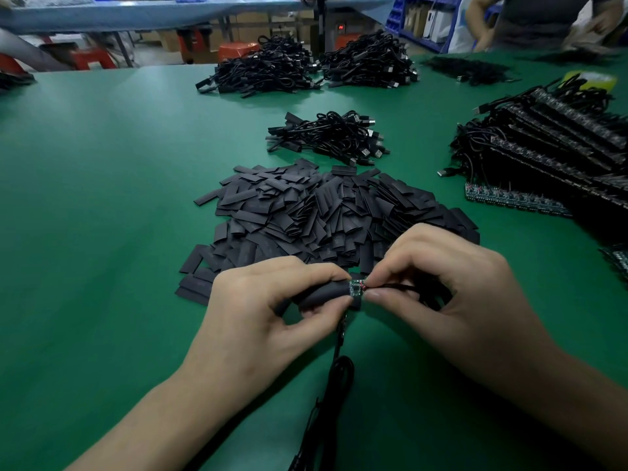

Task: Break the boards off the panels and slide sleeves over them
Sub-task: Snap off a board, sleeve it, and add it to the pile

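Observation:
My left hand (272, 307) pinches a black sleeve (323, 295) between thumb and fingers. A small green board (355, 288) sticks partly out of the sleeve's right end. My right hand (452, 287) pinches the board's wired end, where a black cable (336, 385) leaves it and trails down toward me. A large heap of flat black sleeves (326, 212) lies just beyond my hands. Stacked panels with cables (550, 158) sit at the right.
A small bundle of black cables (329, 137) lies past the sleeve heap, with two bigger cable piles (306, 68) farther back. Another person (543, 22) stands at the far right corner. The green table (102, 198) spreads to the left.

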`<action>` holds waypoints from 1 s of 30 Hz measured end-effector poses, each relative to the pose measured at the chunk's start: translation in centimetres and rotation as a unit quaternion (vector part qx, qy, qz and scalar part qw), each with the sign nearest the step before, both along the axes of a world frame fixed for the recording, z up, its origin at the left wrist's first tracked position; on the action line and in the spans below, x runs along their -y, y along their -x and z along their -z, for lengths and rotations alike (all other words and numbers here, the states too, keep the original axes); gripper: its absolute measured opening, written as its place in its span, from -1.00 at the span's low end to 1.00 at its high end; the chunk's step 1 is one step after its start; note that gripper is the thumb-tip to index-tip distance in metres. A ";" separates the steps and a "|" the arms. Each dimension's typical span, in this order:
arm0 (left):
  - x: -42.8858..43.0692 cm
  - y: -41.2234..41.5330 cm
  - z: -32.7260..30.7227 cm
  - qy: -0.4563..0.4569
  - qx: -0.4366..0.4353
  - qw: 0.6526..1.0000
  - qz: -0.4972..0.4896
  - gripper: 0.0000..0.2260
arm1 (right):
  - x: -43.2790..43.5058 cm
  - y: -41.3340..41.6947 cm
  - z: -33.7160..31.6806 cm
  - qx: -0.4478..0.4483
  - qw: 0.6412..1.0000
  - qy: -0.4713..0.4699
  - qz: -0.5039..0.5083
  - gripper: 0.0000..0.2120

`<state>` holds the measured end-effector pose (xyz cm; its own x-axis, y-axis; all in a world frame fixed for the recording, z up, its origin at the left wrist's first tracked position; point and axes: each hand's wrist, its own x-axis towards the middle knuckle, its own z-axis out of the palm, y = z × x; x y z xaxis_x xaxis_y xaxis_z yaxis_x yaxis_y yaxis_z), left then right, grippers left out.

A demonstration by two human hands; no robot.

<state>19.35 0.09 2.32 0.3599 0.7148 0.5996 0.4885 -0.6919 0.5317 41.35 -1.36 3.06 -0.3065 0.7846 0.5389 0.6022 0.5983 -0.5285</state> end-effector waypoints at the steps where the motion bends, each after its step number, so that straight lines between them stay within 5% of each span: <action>1: 0.0 0.0 0.0 -0.001 0.002 1.000 -0.001 -0.89 | 0.0 0.0 0.0 -0.002 1.000 0.005 0.000 -0.92; 8: 0.1 -0.1 -0.1 0.000 0.017 1.000 -0.005 -0.89 | -0.2 0.0 0.0 -0.082 0.990 0.113 -0.005 -0.94; 15: 0.1 -0.1 -0.2 -0.007 0.014 1.000 0.003 -0.88 | -0.2 0.3 0.3 -0.145 0.937 0.309 -0.074 -0.83; 21: 0.1 -0.1 -0.3 -0.021 0.007 1.000 0.011 -0.85 | -0.1 0.4 -0.3 -0.188 0.915 0.342 -0.106 -0.81; 30: 0.1 0.3 -0.1 -0.066 -0.025 0.997 -0.004 -0.77 | 0.0 0.4 -0.3 -0.159 0.927 0.325 -0.102 -0.81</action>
<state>19.06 0.00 2.46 0.3858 0.6337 0.6705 0.5185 -0.7501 0.4105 41.00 -1.37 3.37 -0.3907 0.9185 0.0611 0.2644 0.1755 -0.9483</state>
